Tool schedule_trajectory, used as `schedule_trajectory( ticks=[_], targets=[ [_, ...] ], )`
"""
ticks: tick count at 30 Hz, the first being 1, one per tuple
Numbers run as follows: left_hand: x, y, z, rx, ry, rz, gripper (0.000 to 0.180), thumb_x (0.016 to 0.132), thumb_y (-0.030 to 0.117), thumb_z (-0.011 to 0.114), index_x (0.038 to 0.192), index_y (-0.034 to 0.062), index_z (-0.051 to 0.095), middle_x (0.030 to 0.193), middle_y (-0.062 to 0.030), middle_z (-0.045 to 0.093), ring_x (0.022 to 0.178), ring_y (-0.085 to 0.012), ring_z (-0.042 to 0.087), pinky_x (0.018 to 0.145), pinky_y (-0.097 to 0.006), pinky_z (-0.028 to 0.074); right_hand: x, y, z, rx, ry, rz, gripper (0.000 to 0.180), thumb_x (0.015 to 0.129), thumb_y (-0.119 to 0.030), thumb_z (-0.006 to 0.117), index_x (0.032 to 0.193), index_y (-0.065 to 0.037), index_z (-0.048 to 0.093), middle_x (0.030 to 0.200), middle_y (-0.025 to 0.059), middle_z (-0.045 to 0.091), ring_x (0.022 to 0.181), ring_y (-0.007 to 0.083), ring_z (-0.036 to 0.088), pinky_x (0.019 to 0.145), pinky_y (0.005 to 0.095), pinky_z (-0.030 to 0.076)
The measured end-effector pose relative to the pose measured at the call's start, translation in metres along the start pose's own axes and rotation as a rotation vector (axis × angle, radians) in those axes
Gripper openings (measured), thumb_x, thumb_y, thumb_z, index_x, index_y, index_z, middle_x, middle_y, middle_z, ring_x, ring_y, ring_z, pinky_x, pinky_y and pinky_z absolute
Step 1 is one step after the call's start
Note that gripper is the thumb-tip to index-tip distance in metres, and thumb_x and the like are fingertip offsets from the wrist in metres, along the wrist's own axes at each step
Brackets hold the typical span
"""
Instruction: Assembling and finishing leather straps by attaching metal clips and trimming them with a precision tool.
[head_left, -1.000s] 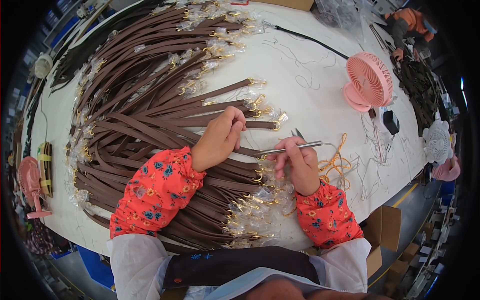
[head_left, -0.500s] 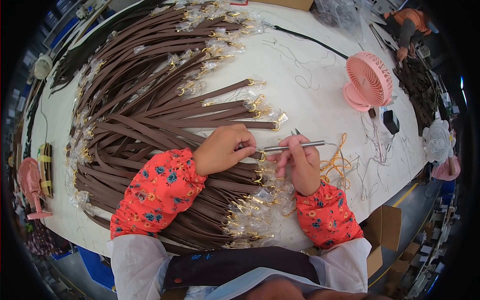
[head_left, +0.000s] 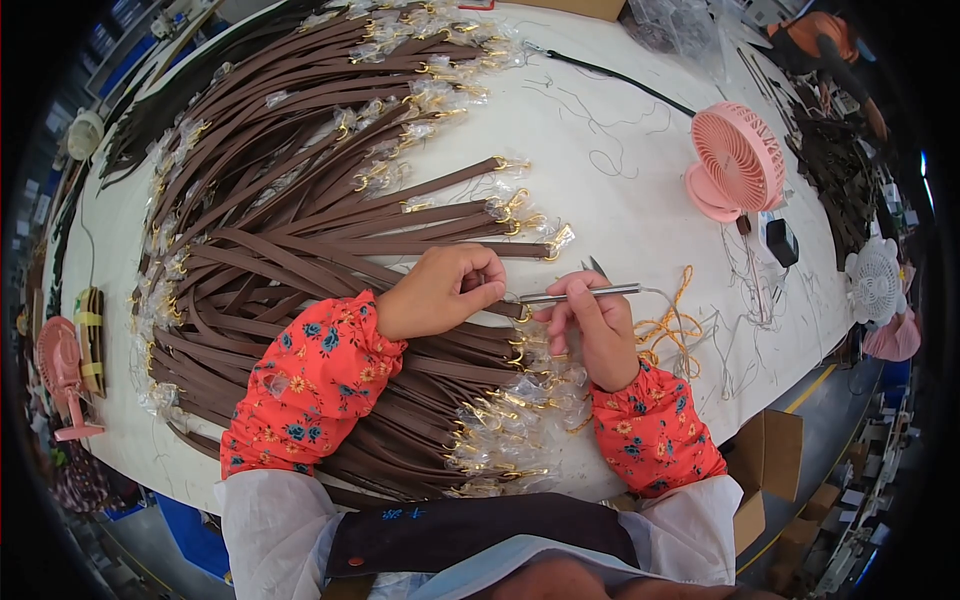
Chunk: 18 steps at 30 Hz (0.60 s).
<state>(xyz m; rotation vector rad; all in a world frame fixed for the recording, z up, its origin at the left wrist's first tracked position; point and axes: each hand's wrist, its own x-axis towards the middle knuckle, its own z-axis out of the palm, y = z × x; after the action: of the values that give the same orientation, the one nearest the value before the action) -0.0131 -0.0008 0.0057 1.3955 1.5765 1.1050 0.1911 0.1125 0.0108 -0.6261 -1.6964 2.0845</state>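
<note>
Across apron (head_left: pixel 510 530), blue lettering (head_left: pixel 403 514), right hand (head_left: pixel 598 335) holding metal tool (head_left: pixel 622 290)

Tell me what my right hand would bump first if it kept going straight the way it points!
Probably the gold hook ending the nearest brown strap ahead of your right hand. I can't tell its height, so it might pass over.

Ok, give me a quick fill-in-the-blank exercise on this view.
The straps beneath the left hand are coloured ____.
The fan nearest the right hand is coloured ____.
The slim metal tool is in the ____ hand.
Both sleeve covers are patterned with ____.
Missing words: brown; pink; right; flowers.
</note>
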Motion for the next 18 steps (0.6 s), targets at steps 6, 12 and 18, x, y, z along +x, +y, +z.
schedule_trajectory(
  ticks=[6, 12, 18],
  targets=[
    [0.0002, 0.0017, -0.0008, -0.009, -0.020, -0.018, 0.013, 0.090, 0.013, 0.065, 0.086, 0.0018, 0.061, 0.076, 0.0024, 0.054, 0.065, -0.0047, 0.045, 0.058, -0.022, 0.039, 0.0003, 0.0031, -0.0017, 0.000, -0.016, -0.015, 0.031, 0.104, -0.028, 0.042, 0.104, 0.001, 0.055, 0.069, 0.0052, 0.058, 0.056, 0.0107, 0.056, 0.074, 0.0264, 0.051],
    [0.0006, 0.0002, -0.0002, -0.017, -0.017, -0.020, 0.013, 0.090, 0.013, 0.065, 0.085, 0.0020, 0.061, 0.076, 0.0033, 0.054, 0.065, -0.0043, 0.045, 0.057, -0.022, 0.039, -0.0008, 0.0018, -0.0008, 0.005, -0.016, -0.007, 0.031, 0.104, -0.028, 0.043, 0.104, 0.001, 0.055, 0.070, 0.0061, 0.059, 0.057, 0.0108, 0.057, 0.066, 0.0245, 0.050],
    [-0.0001, -0.0006, 0.0001, -0.046, 0.161, -0.052, 0.010, 0.089, 0.011, 0.065, 0.092, 0.0037, 0.060, 0.079, 0.0009, 0.054, 0.065, -0.0058, 0.046, 0.055, -0.023, 0.040, -0.0018, 0.0003, -0.0007, -0.004, 0.015, 0.017, 0.031, 0.104, -0.028, 0.043, 0.103, 0.001, 0.055, 0.069, 0.0067, 0.060, 0.057, 0.0119, 0.058, 0.068, 0.0257, 0.051]
  ],
)
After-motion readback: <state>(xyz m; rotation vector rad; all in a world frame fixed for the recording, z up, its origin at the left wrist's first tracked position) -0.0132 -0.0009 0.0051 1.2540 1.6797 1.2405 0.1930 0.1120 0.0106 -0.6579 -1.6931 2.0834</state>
